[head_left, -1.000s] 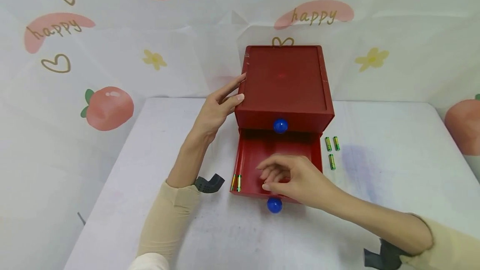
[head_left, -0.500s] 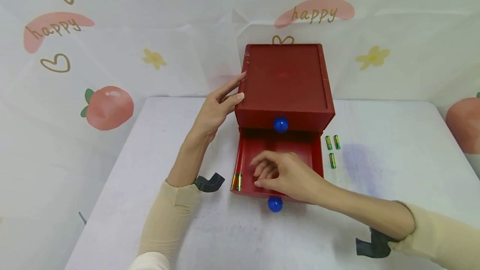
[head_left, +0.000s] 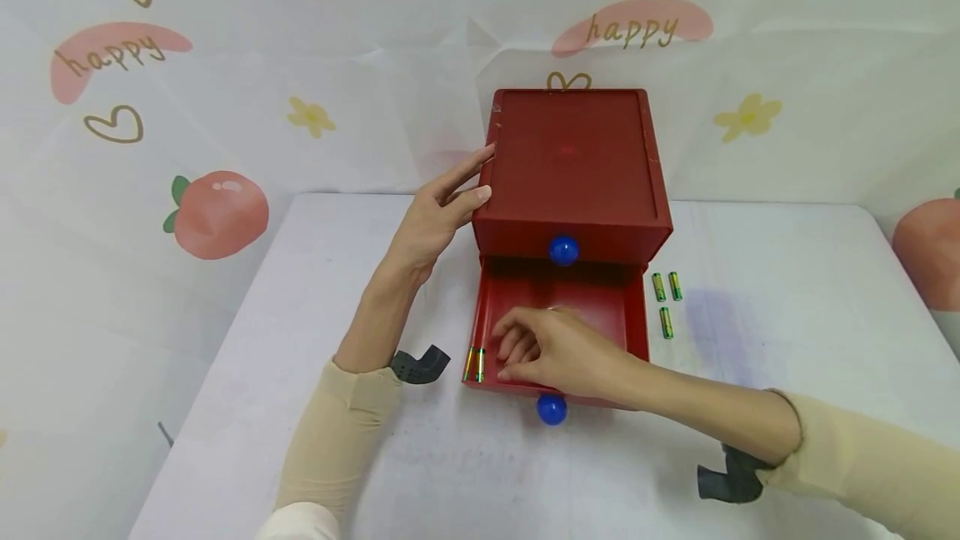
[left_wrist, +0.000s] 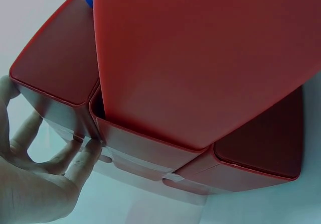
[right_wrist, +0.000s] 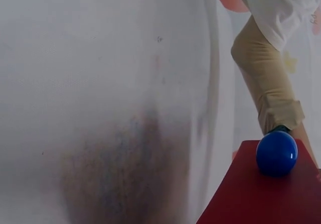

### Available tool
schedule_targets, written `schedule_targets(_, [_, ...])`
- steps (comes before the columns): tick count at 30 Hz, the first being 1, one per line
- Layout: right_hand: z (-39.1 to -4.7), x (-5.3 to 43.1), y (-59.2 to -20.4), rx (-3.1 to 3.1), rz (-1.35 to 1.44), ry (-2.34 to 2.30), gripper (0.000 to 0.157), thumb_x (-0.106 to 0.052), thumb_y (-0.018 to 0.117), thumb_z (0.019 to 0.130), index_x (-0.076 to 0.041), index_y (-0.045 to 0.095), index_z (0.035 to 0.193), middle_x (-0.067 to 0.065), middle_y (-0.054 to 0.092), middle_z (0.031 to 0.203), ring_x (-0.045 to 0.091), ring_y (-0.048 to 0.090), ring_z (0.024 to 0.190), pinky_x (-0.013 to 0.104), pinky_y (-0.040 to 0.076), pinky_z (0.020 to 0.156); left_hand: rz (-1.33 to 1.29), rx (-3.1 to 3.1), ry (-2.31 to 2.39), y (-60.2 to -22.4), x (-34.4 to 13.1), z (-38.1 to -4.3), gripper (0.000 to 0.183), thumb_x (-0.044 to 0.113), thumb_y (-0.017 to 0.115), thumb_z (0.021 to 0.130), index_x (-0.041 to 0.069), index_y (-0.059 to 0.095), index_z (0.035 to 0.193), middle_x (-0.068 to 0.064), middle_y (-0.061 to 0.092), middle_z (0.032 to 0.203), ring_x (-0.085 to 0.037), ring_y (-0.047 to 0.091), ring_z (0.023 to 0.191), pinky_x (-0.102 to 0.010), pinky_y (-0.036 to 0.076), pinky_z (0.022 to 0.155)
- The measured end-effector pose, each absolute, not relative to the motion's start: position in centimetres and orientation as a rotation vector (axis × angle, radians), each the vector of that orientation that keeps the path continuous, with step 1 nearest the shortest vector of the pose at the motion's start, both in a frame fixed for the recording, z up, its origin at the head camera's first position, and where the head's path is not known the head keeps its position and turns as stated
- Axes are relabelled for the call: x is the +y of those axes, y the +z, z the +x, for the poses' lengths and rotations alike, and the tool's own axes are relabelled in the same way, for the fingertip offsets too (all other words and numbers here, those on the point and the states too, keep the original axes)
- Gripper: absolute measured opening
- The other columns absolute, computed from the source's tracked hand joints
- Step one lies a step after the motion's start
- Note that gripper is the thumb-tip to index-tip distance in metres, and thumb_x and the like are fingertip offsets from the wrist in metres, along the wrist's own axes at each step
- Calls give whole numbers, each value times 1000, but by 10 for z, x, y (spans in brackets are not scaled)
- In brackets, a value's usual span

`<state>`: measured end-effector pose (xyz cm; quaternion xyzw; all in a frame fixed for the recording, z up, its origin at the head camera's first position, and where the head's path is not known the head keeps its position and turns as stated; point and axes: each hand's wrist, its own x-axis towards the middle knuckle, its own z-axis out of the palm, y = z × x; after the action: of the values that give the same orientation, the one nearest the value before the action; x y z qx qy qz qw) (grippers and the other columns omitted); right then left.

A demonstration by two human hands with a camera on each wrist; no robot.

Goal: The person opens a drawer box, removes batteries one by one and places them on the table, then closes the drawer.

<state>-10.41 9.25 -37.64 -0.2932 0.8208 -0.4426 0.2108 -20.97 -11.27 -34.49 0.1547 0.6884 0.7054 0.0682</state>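
Left hand [head_left: 433,222], fingers spread, is likely steadying box [head_left: 577,169]; right hand [head_left: 557,350], half-curled, visibly empty, is hovering over drawer [head_left: 611,304].

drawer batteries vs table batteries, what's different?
Count: two drawer batteries, three table batteries.
Spacing: the drawer batteries sit close side by side; the table batteries have clear gaps between them.
Hands: the right hand is near the drawer batteries; the table batteries have no hand by them.
Shared: green-and-gold casings, slim shape.
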Motion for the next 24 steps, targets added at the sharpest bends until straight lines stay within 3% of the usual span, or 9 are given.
schedule_targets(10, [-106, 80, -383, 2269, -793, -1174, 37, -13, 85, 79, -7, 63, 108, -7, 67, 85, 2, 65, 74, 18, 55, 70, 454, 2087, 2095, -348, -111, -207, 47, 21, 62, 99, 30, 54, 144, 9, 49, 146, -21, 57, 123, -40, 43, 107])
schedule_targets(24, [-115, 66, -382, 2371, -777, -1029, 37, -21, 88, 75, -11, 65, 101, -13, 62, 72, 3, 60, 66, 22, 53, 65, 465, 2092, 2104, -344, -113, -209, 48, 22, 63, 98, 32, 54, 144, 7, 49, 146, -22, 56, 124, -40, 43, 107])
